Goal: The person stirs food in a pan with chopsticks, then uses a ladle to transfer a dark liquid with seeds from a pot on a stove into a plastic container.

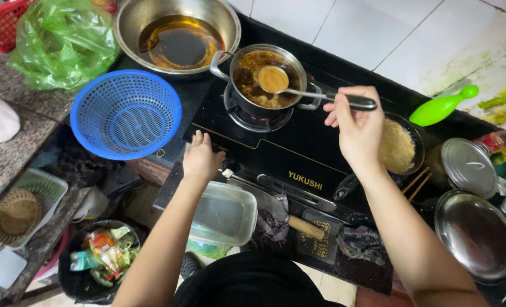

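Steel ladle, bowl brimming with brown liquid, hangs just over the small pot on the burner, and the right hand has its fingers pinched shut round the dark end of the long handle. It looks rigid and light, but a full bowl at that reach will likely tip and drip, so the far handle end is the safe hold, away from the heat. The left hand lies flat and empty, fingers loosely spread on the black stove edge. Outward: a wide metal bowl of dark liquid behind, a blue colander beside it, a pan of pale crumbs right under the right wrist, crowding the way back, and a cleaver lying near the front.
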